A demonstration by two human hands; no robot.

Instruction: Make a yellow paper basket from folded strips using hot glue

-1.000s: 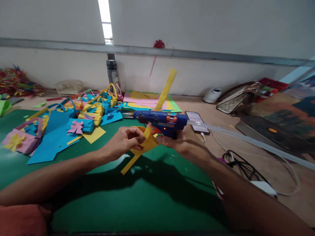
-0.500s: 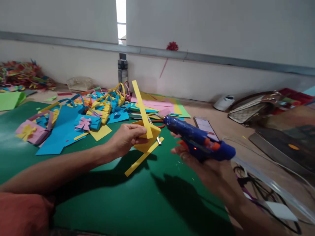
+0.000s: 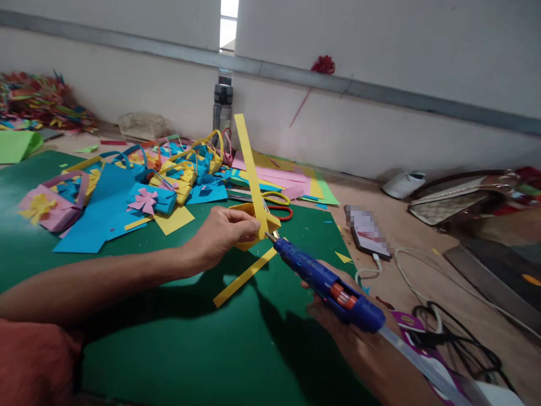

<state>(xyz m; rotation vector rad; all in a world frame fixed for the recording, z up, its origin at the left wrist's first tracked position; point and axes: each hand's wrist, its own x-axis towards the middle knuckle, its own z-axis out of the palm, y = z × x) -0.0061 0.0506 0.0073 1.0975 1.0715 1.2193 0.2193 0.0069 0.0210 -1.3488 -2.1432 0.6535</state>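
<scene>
My left hand (image 3: 226, 234) pinches a folded yellow paper piece (image 3: 245, 246) above the green mat. A long yellow paper strip (image 3: 251, 169) stands up from it, leaning left at the top. My right hand (image 3: 338, 307) is wrapped around a blue glue gun (image 3: 316, 270); a clear glue stick (image 3: 406, 349) juts from its back end. The gun's metal nozzle is at the lower end of the upright strip; whether it touches I cannot tell. A second yellow strip (image 3: 240, 282) slants down below the folded piece. Scissors (image 3: 281, 212) with red and yellow handles lie behind it.
Several small paper baskets (image 3: 181, 177) and blue sheets (image 3: 95, 214) lie at left on the green mat (image 3: 181, 338). At right are a phone (image 3: 367, 228) on a cable, black cords (image 3: 460, 344) and a bag (image 3: 448, 203). A bottle (image 3: 222, 110) stands against the wall.
The glue gun has come left and down, its nozzle now at the strip's lower end. My left hand still pinches the yellow paper. The camera view has shifted slightly.
</scene>
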